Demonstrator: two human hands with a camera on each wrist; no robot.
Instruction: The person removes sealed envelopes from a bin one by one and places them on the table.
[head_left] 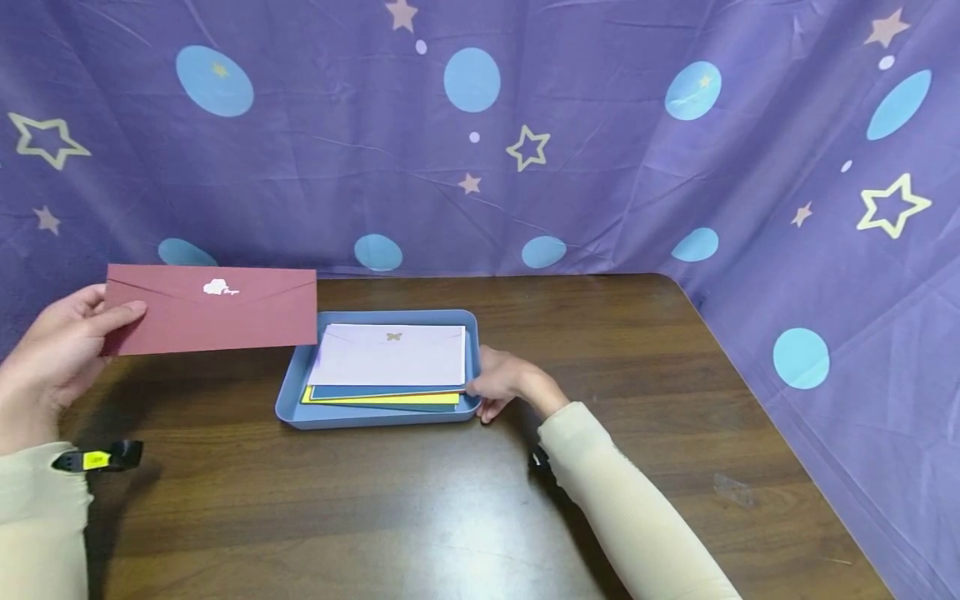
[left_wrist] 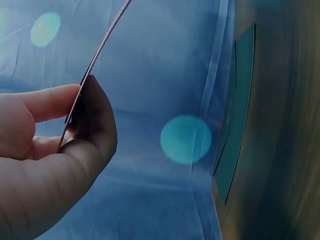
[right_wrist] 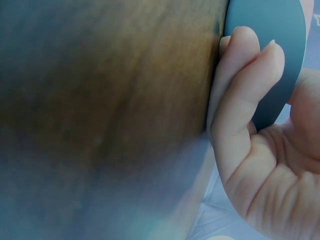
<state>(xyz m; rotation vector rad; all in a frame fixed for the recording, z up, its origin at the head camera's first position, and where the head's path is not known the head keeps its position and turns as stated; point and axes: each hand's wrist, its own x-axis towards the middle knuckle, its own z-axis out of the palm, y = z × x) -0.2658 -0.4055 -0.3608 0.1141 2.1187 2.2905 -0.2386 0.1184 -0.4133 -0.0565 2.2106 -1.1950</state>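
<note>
My left hand (head_left: 63, 354) pinches a maroon envelope (head_left: 217, 321) by its left end, thumb on the face with the flap and a white printed mark. Seen edge-on in the left wrist view, the envelope (left_wrist: 106, 37) runs between thumb and fingers. My right hand (head_left: 513, 379) grips the right end of a blue tray (head_left: 375, 420), thumb at the rim and fingers curled against the outer wall. Inside the tray lies a stack of envelopes, topped by a white envelope (head_left: 390, 358) with a small gold butterfly. Blue, red and yellow edges show beneath it.
A teal envelope (left_wrist: 240, 110) lies on the wooden table (head_left: 337, 500) near the curtain in the left wrist view. The purple patterned curtain (head_left: 585, 167) hangs along the table's back and right edges.
</note>
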